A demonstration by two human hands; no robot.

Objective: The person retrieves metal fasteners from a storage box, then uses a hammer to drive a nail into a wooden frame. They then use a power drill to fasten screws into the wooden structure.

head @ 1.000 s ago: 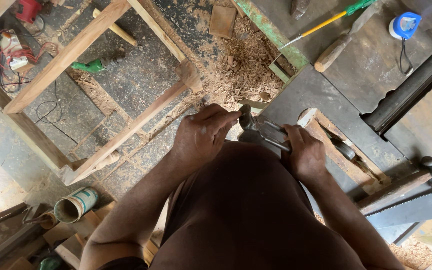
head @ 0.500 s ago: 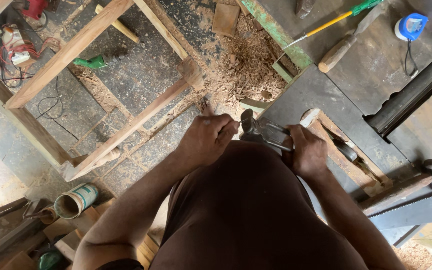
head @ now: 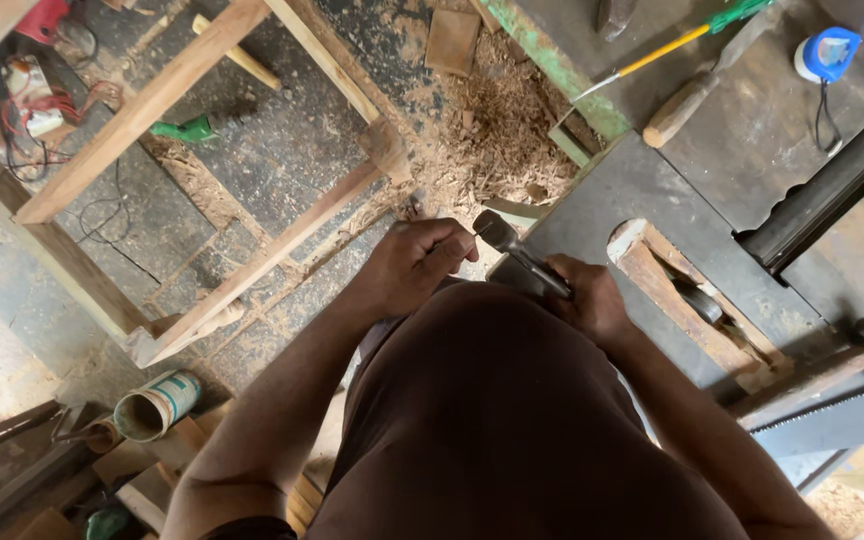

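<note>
My right hand [head: 584, 297] grips the handles of a pair of metal pliers [head: 517, 250] at the near edge of a dark metal machine table [head: 642, 200]. The pliers' jaws point up and left toward my left hand [head: 417, 262]. My left hand is closed, its fingertips pinched just beside the jaws; what it holds is too small to make out. My torso hides whatever lies below both hands.
A wooden frame [head: 202, 180] lies on the sawdust-strewn floor [head: 492, 130] to the left. On the table are a wooden-handled tool [head: 687, 100], a yellow rod with a green end [head: 667, 50], a blue-and-white tape measure [head: 827, 55] and a wooden block [head: 692, 310]. A tin can [head: 157, 405] lies at lower left.
My left hand has slid left and slightly down, off the pliers' jaws. The pliers now point up-left and show more. The camera shifted slightly.
</note>
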